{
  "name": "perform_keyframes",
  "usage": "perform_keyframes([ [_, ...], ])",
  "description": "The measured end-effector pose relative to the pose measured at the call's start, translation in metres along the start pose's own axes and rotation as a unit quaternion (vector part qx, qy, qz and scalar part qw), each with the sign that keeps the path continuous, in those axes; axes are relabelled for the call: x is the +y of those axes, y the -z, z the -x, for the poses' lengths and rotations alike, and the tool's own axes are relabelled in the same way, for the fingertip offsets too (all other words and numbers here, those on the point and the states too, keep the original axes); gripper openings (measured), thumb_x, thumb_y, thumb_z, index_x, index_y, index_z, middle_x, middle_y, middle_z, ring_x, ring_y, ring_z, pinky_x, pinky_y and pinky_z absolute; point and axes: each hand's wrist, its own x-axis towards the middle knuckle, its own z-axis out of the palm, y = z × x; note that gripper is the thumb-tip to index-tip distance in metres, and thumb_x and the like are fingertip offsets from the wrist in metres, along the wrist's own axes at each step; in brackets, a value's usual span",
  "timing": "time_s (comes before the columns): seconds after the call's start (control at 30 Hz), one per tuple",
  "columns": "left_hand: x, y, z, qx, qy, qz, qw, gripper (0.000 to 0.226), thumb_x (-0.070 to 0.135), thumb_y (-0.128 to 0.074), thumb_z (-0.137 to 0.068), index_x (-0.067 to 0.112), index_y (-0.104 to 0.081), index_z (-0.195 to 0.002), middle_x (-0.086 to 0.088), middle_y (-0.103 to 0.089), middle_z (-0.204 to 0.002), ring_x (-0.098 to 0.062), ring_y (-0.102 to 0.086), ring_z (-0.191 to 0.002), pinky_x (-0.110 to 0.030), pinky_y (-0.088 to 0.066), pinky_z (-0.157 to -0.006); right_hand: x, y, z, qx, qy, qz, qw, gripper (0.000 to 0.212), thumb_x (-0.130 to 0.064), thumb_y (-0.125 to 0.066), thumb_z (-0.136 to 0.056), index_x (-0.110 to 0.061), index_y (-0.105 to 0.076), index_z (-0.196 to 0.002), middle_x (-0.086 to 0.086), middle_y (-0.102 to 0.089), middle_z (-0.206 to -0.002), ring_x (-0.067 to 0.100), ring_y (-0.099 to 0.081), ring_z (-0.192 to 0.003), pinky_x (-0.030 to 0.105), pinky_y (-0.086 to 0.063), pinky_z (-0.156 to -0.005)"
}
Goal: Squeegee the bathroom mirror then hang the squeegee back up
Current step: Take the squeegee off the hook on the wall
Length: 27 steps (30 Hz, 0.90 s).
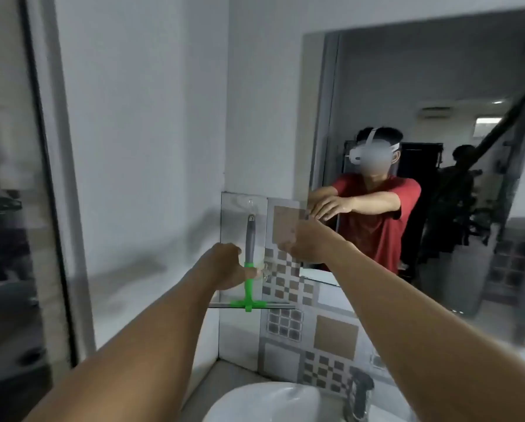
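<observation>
The squeegee (pixel 250 239) has a grey handle and a green neck and blade bar. It hangs upright against the tiled wall, its top at a clear suction hook (pixel 250 203). My left hand (pixel 228 266) is at its left side, fingers pinched around the green neck just below the grey handle. My right hand (pixel 304 242) is raised to the right of the squeegee, near the lower left corner of the bathroom mirror (pixel 407 86). It is blurred, holds nothing, and its fingers are apart. The mirror reflects a person in a red shirt with both arms stretched out.
A white sink (pixel 270 400) sits below my arms with a chrome faucet (pixel 358 391) at its right. Patterned grey and brown tiles (pixel 334 336) cover the wall under the mirror. A dark-framed glass door (pixel 42 178) stands at the left beside a plain white wall.
</observation>
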Motion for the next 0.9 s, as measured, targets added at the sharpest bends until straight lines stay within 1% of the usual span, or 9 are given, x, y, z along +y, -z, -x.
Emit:
perform_keyframes([
  [0.2, -0.03, -0.051, -0.049, -0.007, 0.05, 0.054, 0.997, 0.063, 0.063, -0.065, -0.082, 0.009, -0.066, -0.114, -0.008, -0.068, -0.117, -0.024, -0.064, -0.104, -0.034, -0.052, -0.084, -0.022, -0.046, -0.064, -0.022, 0.007, -0.066, 0.998, 0.065, -0.052, -0.051, -0.097, -0.009, -0.043, -0.145, 0.012, -0.05, -0.148, 0.03, -0.049, -0.132, 0.044, -0.041, -0.108],
  [0.27, -0.037, -0.067, -0.063, -0.009, 0.064, 0.084, 0.994, 0.042, 0.052, -0.069, -0.084, 0.011, -0.061, -0.085, -0.008, -0.063, -0.088, -0.016, -0.062, -0.078, -0.028, -0.044, -0.065, -0.024, -0.063, -0.083, -0.02, -0.002, -0.088, 0.996, 0.062, -0.049, -0.052, -0.097, -0.008, -0.044, -0.143, 0.012, -0.051, -0.145, 0.031, -0.05, -0.13, 0.045, -0.043, -0.106],
  [0.33, -0.041, -0.082, -0.074, -0.021, 0.079, 0.108, 0.991, 0.036, 0.041, -0.072, -0.085, 0.011, -0.056, -0.074, -0.009, -0.052, -0.07, -0.009, -0.051, -0.057, -0.024, -0.032, -0.051, -0.027, -0.081, -0.099, -0.022, -0.016, -0.107, 0.994, 0.058, -0.045, -0.053, -0.097, -0.007, -0.046, -0.14, 0.014, -0.055, -0.14, 0.033, -0.053, -0.125, 0.046, -0.046, -0.102],
  [0.5, -0.048, -0.109, -0.089, -0.014, 0.061, 0.151, 0.987, 0.015, 0.03, -0.072, -0.084, 0.016, -0.069, -0.089, 0.001, -0.071, -0.085, -0.015, -0.069, -0.075, -0.028, -0.059, -0.067, -0.032, -0.107, -0.122, 0.041, -0.063, -0.238, 0.968, 0.03, -0.035, -0.058, -0.094, -0.01, -0.061, -0.112, 0.009, -0.068, -0.107, 0.026, -0.065, -0.089, 0.046, -0.058, -0.078],
  [0.57, -0.049, -0.11, -0.089, 0.003, 0.059, 0.167, 0.984, 0.011, 0.022, -0.07, -0.089, 0.012, -0.07, -0.094, 0.0, -0.071, -0.088, -0.008, -0.063, -0.068, -0.01, -0.05, -0.055, -0.032, -0.108, -0.125, 0.062, -0.08, -0.26, 0.96, 0.023, -0.033, -0.059, -0.093, -0.011, -0.063, -0.1, 0.007, -0.069, -0.096, 0.021, -0.063, -0.075, 0.037, -0.054, -0.062],
  [0.67, -0.047, -0.111, -0.086, 0.019, 0.064, 0.201, 0.977, 0.013, 0.016, -0.072, -0.09, 0.007, -0.073, -0.099, -0.001, -0.073, -0.086, -0.006, -0.061, -0.063, -0.004, -0.044, -0.048, -0.032, -0.104, -0.122, 0.065, -0.079, -0.275, 0.956, 0.019, -0.03, -0.061, -0.092, -0.011, -0.064, -0.093, 0.006, -0.067, -0.087, 0.019, -0.061, -0.07, 0.03, -0.043, -0.052],
  [0.73, -0.045, -0.109, -0.082, 0.036, 0.077, 0.217, 0.973, 0.015, 0.018, -0.074, -0.089, 0.008, -0.074, -0.1, 0.0, -0.076, -0.09, -0.011, -0.067, -0.071, -0.006, -0.048, -0.057, -0.035, -0.099, -0.117, 0.07, -0.073, -0.292, 0.951, 0.019, -0.03, -0.062, -0.092, -0.012, -0.064, -0.096, 0.004, -0.068, -0.089, 0.022, -0.063, -0.077, 0.032, -0.046, -0.056],
  [0.8, -0.041, -0.103, -0.078, 0.052, 0.084, 0.222, 0.97, 0.017, 0.02, -0.074, -0.087, 0.01, -0.075, -0.1, -0.002, -0.078, -0.094, -0.017, -0.072, -0.083, -0.022, -0.057, -0.077, -0.04, -0.092, -0.11, 0.08, -0.064, -0.305, 0.947, 0.02, -0.03, -0.061, -0.093, -0.011, -0.064, -0.101, 0.003, -0.068, -0.09, 0.022, -0.062, -0.079, 0.03, -0.045, -0.056],
  [0.9, -0.029, -0.091, -0.067, 0.082, 0.08, 0.221, 0.968, 0.018, 0.029, -0.075, -0.085, 0.013, -0.073, -0.095, -0.001, -0.077, -0.091, -0.02, -0.07, -0.086, -0.03, -0.054, -0.077, -0.044, -0.073, -0.095, 0.097, -0.052, -0.304, 0.946, 0.018, -0.028, -0.06, -0.094, -0.011, -0.064, -0.101, 0.0, -0.064, -0.085, 0.015, -0.057, -0.072, 0.024, -0.039, -0.051],
])
